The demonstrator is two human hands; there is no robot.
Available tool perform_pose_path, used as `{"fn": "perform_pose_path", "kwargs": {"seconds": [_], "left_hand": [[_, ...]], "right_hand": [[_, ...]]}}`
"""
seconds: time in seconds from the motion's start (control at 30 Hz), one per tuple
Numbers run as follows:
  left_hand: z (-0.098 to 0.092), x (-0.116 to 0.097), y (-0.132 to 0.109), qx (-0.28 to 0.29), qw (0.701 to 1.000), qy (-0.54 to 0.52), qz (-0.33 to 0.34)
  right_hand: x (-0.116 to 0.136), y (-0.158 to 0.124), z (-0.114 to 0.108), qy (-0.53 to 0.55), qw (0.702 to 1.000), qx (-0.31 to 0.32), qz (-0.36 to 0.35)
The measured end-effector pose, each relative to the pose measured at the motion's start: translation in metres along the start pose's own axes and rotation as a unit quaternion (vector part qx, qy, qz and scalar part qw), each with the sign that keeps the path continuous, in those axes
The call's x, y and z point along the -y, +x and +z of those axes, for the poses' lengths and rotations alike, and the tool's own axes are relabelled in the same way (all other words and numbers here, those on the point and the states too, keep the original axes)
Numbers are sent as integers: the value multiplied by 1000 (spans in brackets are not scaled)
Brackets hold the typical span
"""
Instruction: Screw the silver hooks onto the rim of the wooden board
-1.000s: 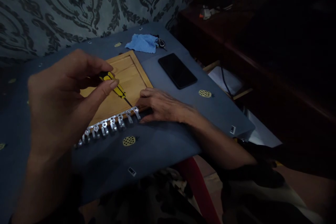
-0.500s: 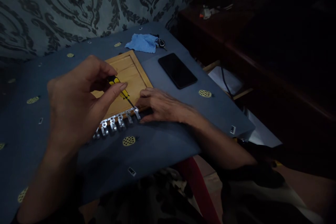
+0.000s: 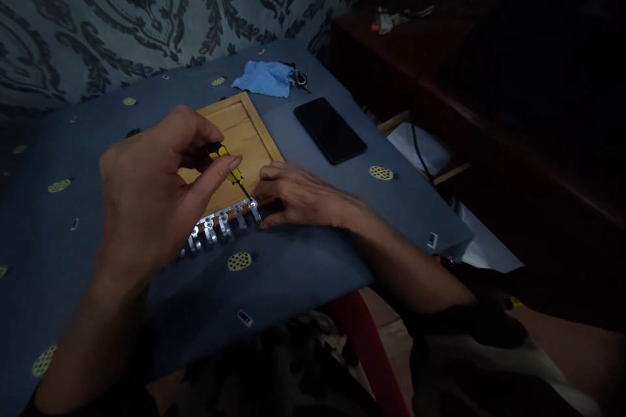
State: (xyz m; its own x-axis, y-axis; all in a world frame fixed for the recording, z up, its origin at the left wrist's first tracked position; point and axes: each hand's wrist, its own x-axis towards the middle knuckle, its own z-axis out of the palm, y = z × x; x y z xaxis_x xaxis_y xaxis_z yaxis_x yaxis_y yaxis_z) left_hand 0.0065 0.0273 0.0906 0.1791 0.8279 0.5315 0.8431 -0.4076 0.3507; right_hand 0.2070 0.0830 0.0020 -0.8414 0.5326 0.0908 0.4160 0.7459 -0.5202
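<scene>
My left hand is closed round the yellow and black handle of a small screwdriver. The screwdriver slants down to the right, its tip at the last hook of a metal hook rail. Several silver hooks run along the near edge of a framed wooden board, which lies on the table. At the board's near right corner, my right hand grips the edge with fingers on top and thumb low, beside the end hook. Part of the board and rail is hidden behind my left hand.
A black phone lies right of the board on the blue patterned tablecloth. Behind it are a blue cloth and keys. Patterned wall covering borders the back. Dark wooden furniture stands at the right.
My left hand has shifted slightly to the right, with the screwdriver handle a little more upright. The tip stays at the end hook. My right hand keeps its place on the board's corner.
</scene>
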Motion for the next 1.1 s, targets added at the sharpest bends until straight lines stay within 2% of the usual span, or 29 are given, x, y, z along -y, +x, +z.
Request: {"fn": "perform_pose_path", "kwargs": {"seconds": [0.43, 0.8, 1.1], "left_hand": [[-1, -8, -2, 23, 998, 47, 15], [-1, -7, -3, 23, 998, 27, 48], [-1, -6, -1, 25, 999, -4, 34]], "right_hand": [[-3, 1, 3, -12, 1000, -4, -5], [0, 1, 0, -7, 1000, 0, 0], [-2, 0, 2, -3, 1000, -7, -7]]}}
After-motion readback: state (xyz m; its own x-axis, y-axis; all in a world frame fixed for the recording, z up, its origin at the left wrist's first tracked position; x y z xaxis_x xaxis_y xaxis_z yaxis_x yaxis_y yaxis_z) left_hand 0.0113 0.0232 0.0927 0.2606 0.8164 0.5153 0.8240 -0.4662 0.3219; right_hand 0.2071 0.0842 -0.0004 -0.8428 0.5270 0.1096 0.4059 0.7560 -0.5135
